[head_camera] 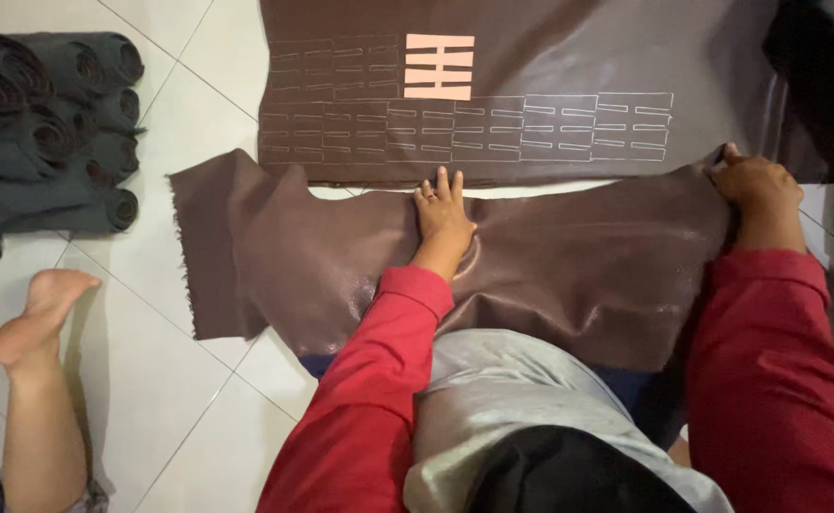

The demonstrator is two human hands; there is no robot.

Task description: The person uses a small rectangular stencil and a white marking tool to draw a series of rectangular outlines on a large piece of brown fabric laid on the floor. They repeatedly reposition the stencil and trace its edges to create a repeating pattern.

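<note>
I am pressing my left hand [443, 217] flat, fingers spread apart, on the middle of the brown leatherette piece [569, 266] lying on the tiled floor [151, 380], while my right hand [757, 185] is pinching its far corner, fingers seemingly clamped on the edge. It is lying just below the marked brown sheet [531, 85] carrying a pink template [439, 66]. Pulling evenly should be flattening the wrinkles.

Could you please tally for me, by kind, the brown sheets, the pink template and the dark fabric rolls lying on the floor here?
Brown leatherette sheets: 2, the marked far sheet and the near sheet under both hands
Pink cut-out template: 1
Dark grey fabric rolls: about 9; the stack overlaps, so this is approximate
Total: about 12
</note>
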